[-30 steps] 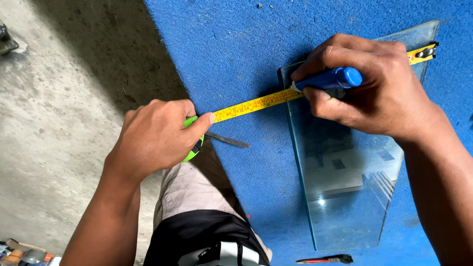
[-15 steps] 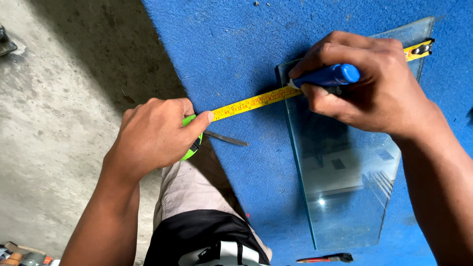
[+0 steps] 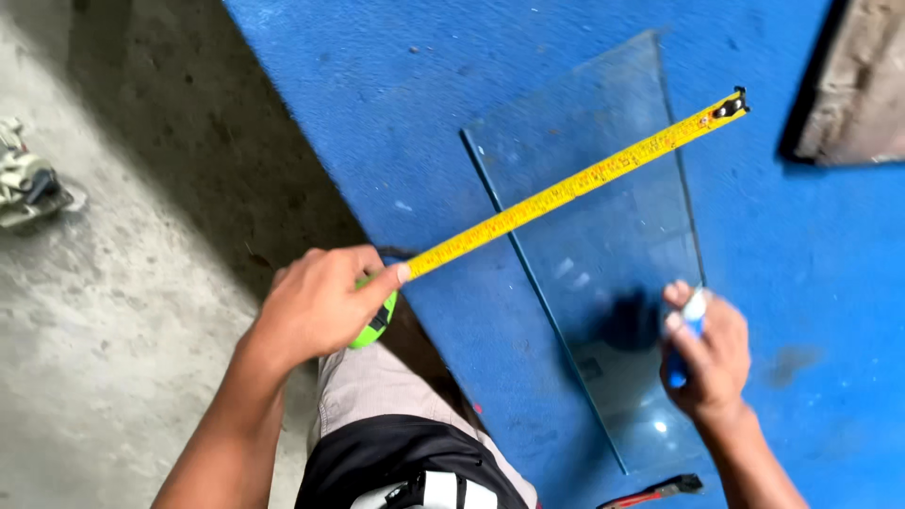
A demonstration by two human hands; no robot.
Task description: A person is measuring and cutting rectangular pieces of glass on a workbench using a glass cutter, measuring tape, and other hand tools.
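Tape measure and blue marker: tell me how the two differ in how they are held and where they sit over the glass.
The tape measure is gripped by the left hand, its yellow blade stretched diagonally across the glass pane; the blue marker is a short stick in the right hand, near the pane's right edge. The blade spans the pane; the marker covers one spot. Both are hand-held above the blue table.

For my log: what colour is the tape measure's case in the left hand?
Bright green case, yellow tape; the left hand covers most of it in the head view.
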